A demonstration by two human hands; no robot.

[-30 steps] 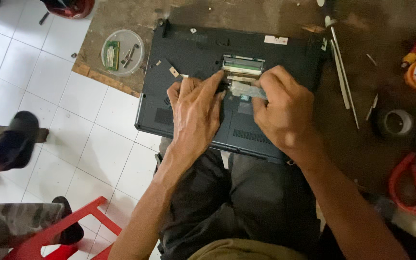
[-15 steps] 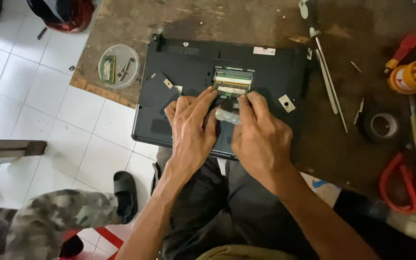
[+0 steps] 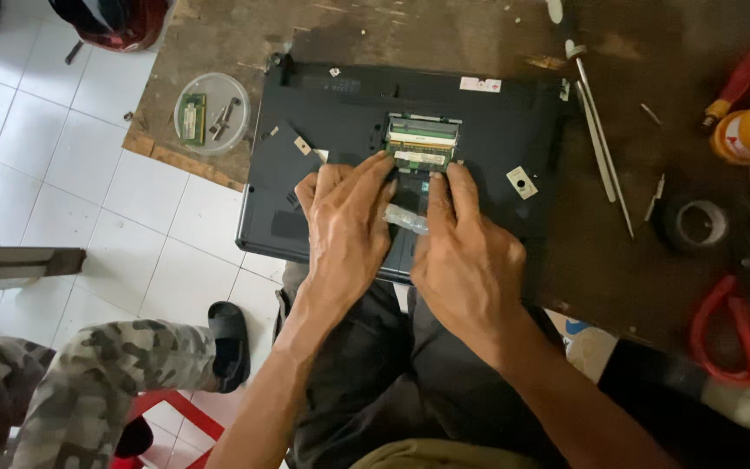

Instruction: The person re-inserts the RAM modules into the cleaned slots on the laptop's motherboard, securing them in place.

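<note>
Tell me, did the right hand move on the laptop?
Yes. The right hand slid toward the laptop's near edge, its fingertips now just below the open memory slot.

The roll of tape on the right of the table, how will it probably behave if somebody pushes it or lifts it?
The roll of tape lies flat on the wooden table, so a push would probably slide it, not roll it. It is a small hollow ring, so it is likely light. Set on its edge, it could roll away.
</note>
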